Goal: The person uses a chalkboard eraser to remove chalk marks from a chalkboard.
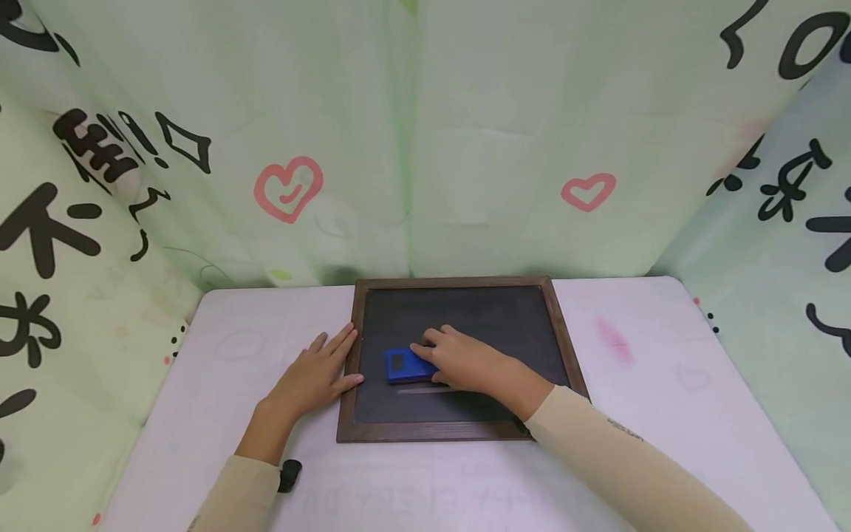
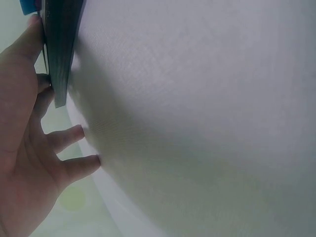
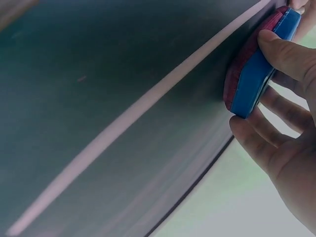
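Observation:
A small blackboard (image 1: pixel 465 314) with a brown wooden frame (image 1: pixel 432 432) lies on the table. My right hand (image 1: pixel 468 362) grips a blue board eraser (image 1: pixel 402 367), thumb on one side and fingers on the other. In the right wrist view, the eraser's dark red pad (image 3: pixel 237 74) faces the board surface. A straight pale chalk line (image 3: pixel 123 118) runs along the board beside it. My left hand (image 1: pixel 312 375) rests at the frame's left side, fingers spread, thumb on the border. The left wrist view has two of its fingertips (image 2: pixel 91 160) down at the table.
The table (image 1: pixel 651 414) has a pinkish-white cover. Pale green curtains (image 1: pixel 479 148) with hearts and black characters hang at the back and both sides, and the board's far edge lies close to the back one. A black object (image 1: pixel 290 475) is at the left cuff.

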Demonstrator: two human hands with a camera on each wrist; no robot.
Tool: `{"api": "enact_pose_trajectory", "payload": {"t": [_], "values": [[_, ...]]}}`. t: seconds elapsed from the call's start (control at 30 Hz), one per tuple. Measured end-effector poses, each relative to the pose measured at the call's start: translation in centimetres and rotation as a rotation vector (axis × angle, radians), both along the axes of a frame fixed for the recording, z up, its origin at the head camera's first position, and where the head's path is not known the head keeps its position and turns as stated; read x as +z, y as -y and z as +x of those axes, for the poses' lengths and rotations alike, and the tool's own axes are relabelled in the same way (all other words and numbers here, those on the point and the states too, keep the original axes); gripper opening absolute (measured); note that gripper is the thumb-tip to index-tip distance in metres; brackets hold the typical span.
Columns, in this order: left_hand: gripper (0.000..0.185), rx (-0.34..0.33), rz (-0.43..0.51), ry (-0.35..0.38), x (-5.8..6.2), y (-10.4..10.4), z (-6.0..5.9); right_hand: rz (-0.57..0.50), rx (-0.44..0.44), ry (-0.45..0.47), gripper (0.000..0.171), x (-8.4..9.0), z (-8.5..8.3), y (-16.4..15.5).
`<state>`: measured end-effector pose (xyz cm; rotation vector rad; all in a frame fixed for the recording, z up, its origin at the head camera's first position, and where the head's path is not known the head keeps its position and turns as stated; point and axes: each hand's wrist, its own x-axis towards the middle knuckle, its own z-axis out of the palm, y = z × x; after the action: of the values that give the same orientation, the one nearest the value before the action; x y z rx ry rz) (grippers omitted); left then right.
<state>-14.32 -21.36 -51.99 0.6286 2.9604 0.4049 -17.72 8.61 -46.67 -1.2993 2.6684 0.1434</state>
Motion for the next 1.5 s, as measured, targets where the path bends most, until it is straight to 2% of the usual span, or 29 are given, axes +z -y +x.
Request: {"api": "enact_pose_trajectory", "payload": {"t": [0.13, 0.5, 0.93, 1.1, 1.27, 1.5], "values": [[0.081, 0.004, -0.011, 0.014, 0.6, -0.3, 0.2, -0.039, -0.033, 0.021, 0.063, 0.0, 0.2, -1.8], [0.083, 0.003, -0.021, 0.007, 0.2, -0.2, 0.2, -0.139, -0.098, 0.029, 0.063, -0.5, 0.4, -8.1], [0.082, -0.004, -0.013, 0.002, 0.5, -0.3, 0.1, -0.223, -0.22, 0.041, 0.063, -0.7, 1.0, -14.4], [0.083, -0.001, -0.015, 0.009, 0.5, -0.3, 0.2, -0.283, -0.229, 0.028, 0.062, -0.7, 1.2, -16.6], [0.082, 0.0, -0.005, 0.013, 0.6, -0.4, 0.2, -0.32, -0.233, 0.027, 0.061, -0.7, 1.1, -18.0], [0.083, 0.007, 0.009, 0.031, 0.6, -0.2, 0.1, -0.322, -0.233, 0.055, 0.061, -0.5, 0.8, -17.9]]}}
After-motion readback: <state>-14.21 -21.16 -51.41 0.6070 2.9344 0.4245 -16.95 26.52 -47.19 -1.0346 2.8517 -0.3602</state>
